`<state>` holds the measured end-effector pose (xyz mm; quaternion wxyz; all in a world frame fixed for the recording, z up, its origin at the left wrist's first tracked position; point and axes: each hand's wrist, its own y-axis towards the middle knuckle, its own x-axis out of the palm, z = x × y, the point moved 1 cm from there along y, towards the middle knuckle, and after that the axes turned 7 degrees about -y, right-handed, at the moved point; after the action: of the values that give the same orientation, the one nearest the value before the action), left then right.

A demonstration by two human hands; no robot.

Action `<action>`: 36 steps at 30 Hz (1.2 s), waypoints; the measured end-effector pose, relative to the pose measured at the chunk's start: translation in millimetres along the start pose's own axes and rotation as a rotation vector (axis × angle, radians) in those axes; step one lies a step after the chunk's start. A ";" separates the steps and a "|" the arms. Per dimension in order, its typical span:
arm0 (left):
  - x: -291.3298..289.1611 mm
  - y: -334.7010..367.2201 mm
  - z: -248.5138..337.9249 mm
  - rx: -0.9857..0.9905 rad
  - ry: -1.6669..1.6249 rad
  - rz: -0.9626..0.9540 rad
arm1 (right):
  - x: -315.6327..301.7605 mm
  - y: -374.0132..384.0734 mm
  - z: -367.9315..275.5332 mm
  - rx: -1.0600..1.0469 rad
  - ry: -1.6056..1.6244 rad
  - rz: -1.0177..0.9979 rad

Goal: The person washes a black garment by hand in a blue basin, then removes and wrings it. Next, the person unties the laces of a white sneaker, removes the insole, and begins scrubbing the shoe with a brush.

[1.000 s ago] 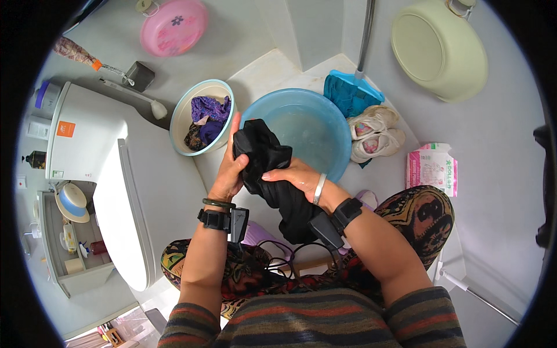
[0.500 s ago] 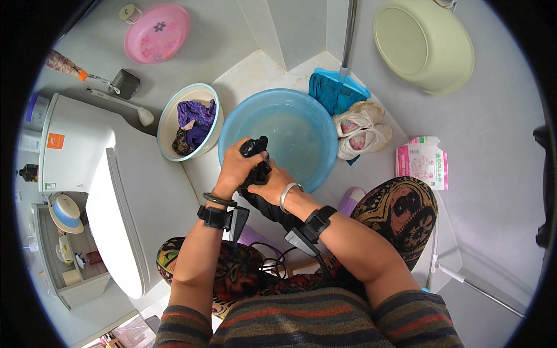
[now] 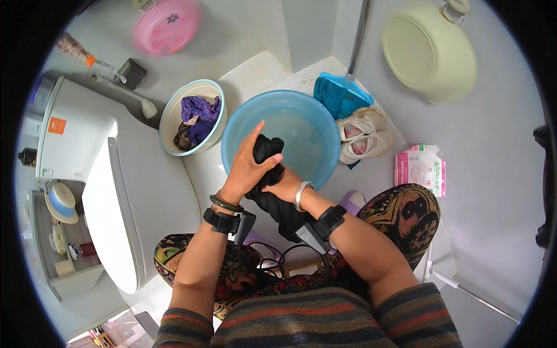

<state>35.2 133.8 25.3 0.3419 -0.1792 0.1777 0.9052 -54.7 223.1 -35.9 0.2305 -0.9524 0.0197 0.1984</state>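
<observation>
A twisted black wet-looking cloth [image 3: 282, 211], perhaps a garment, hangs between my hands over the near rim of a blue basin [image 3: 229, 116] of cloudy water. My left hand [image 3: 246, 168] lies along the cloth's upper end with fingers stretched out and thumb across it, its grip loosened. Just below and to the right, my right hand [image 3: 284, 188] is wrapped round the cloth; its fingertips are partly hidden. The lower end of the cloth droops toward my right wrist.
Left of the basin stands a cream tub [image 3: 168, 124] holding purple and dark clothes. White shoes [image 3: 365, 145], a blue dustpan-like tool [image 3: 342, 95] and a pink-white package [image 3: 420, 171] lie to the right. A white toilet [image 3: 125, 214] stands at the left; purple slippers [image 3: 352, 203] are below.
My left hand's fingers have straightened from a closed grip on the cloth. Both hands and the cloth have shifted slightly right, and more of the twisted cloth shows below them. The view has tilted a little.
</observation>
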 end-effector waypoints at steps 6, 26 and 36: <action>-16.5 3.1 1.3 -0.166 -0.178 0.034 | -15.0 -18.9 -24.8 0.002 0.217 0.024; -232.4 -28.9 27.5 -0.422 -0.582 0.763 | -49.5 76.5 -302.0 -0.843 0.989 0.311; -234.7 -13.3 -22.2 -0.451 -0.424 0.572 | -67.9 155.5 -175.8 -0.117 0.090 -0.044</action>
<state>213.5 3.0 107.9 0.0582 -0.0030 -0.0565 0.9967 -72.4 1.9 66.6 0.1777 -0.9724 -0.0023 0.1510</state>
